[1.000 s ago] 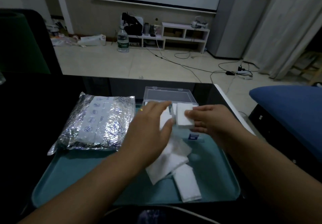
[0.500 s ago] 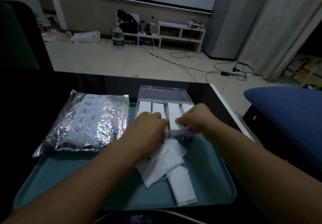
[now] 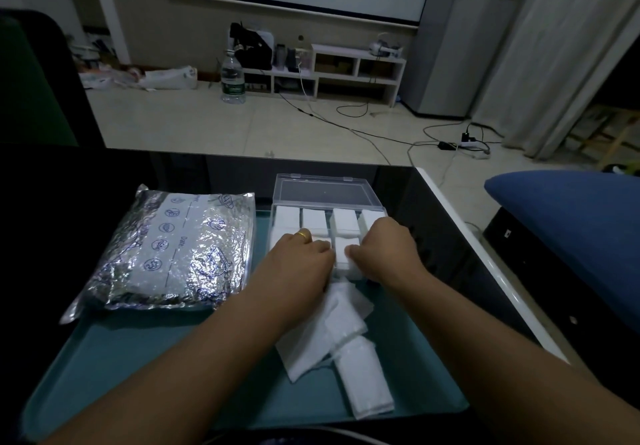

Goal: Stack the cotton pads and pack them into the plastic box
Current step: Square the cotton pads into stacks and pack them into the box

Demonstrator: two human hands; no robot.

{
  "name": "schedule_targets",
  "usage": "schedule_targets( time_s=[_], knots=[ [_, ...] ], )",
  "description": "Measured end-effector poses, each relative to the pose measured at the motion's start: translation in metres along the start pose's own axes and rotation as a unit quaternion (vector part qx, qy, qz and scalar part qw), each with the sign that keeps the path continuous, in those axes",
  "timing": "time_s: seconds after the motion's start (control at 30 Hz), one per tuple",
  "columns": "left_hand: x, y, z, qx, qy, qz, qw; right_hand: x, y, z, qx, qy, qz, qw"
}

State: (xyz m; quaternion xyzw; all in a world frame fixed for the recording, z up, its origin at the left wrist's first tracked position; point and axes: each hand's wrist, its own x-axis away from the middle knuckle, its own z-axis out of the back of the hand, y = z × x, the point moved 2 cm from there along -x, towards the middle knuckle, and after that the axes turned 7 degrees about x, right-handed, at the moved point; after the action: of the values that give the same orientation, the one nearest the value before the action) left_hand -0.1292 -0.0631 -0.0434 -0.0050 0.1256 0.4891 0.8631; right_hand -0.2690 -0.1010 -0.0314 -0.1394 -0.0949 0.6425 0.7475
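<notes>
Head view: teal tray (image 3: 104, 368) on black table (image 3: 450, 236), tiled floor (image 3: 194, 125).

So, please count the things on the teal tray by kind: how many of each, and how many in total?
Clear plastic box, lid open: 1
Silver foil bag: 1
Loose heap of white cotton pads in front of the box: 1 heap; single pads cannot be told apart
Total: 3, all on the teal tray

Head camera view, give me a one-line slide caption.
Both hands press a white cotton-pad stack into the clear plastic box on a teal tray.
</notes>
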Motion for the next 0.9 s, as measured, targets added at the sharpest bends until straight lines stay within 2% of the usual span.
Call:
schedule_targets(
  time_s=[0.27,0.43,0.6,0.7,0.8,0.9],
  knots=[
    [0.004,0.002,0.008,0.034,0.017,0.006,0.999,0.001,0.003,-0.004,0.016,0.022,0.023,0.999],
    [0.004,-0.003,0.009,0.009,0.024,0.007,1.000,0.007,0.005,0.004,-0.029,0.050,0.021,0.998],
    [0.008,-0.004,0.012,0.001,0.027,0.004,1.000,0.016,0.007,0.017,-0.094,0.116,0.054,0.987],
    [0.010,-0.007,0.008,0.001,0.038,-0.009,0.999,0.023,0.009,0.019,-0.090,0.080,0.100,0.988],
    [0.012,-0.007,0.005,0.002,0.003,-0.016,1.000,0.029,0.009,0.012,-0.052,0.032,0.165,0.984],
    [0.013,-0.007,0.004,-0.009,0.001,-0.010,1.000,0.034,0.008,0.005,-0.031,-0.002,0.232,0.972]
  ],
)
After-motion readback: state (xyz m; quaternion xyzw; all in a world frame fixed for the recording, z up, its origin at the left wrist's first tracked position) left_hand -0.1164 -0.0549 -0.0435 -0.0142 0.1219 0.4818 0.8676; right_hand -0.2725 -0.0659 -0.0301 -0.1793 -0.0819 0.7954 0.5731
